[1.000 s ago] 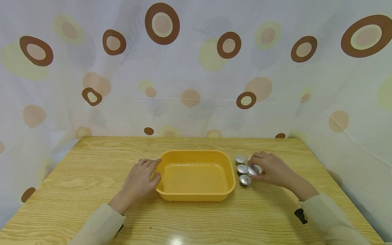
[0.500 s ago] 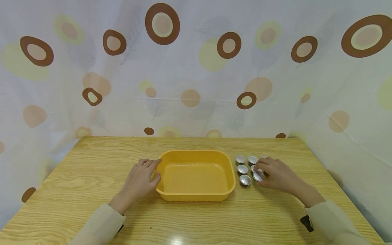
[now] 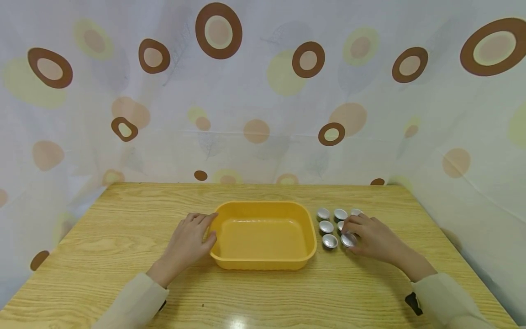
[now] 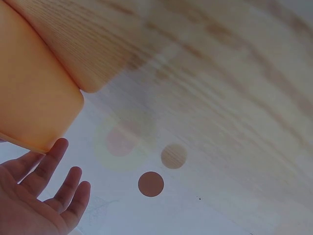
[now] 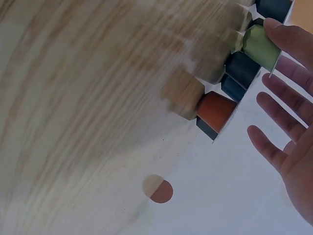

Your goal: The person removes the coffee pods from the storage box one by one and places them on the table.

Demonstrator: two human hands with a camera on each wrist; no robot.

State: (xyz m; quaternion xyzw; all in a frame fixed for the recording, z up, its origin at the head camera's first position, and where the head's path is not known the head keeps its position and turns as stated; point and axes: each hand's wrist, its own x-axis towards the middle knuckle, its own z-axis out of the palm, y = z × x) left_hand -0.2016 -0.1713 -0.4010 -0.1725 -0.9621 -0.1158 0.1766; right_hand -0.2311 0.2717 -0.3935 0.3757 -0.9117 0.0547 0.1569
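A yellow plastic tub (image 3: 263, 265) stands on the wooden table. My left hand (image 3: 190, 240) rests its fingertips and thumb against the tub's left rim, fingers loosely bent; in the left wrist view the fingers (image 4: 54, 156) touch the tub's wall. To the right of the tub, my right hand (image 3: 376, 240) pinches a foil-lidded coffee capsule (image 3: 349, 239) between thumb and fingers. In the right wrist view this capsule (image 5: 261, 48) has a green body. Beside it stand several more capsules (image 3: 326, 227), foil side up, in rows. The hand partly covers some of them.
An orange capsule (image 5: 216, 111) and dark blue ones (image 5: 242, 68) show in the right wrist view, behind the held capsule. A patterned curtain (image 3: 255, 91) hangs at the table's back and sides. The wooden table (image 3: 263, 297) extends around the tub.
My right hand has moved right and slightly nearer with the capsule, uncovering more of the far capsules. My left hand and the tub have stayed in place.
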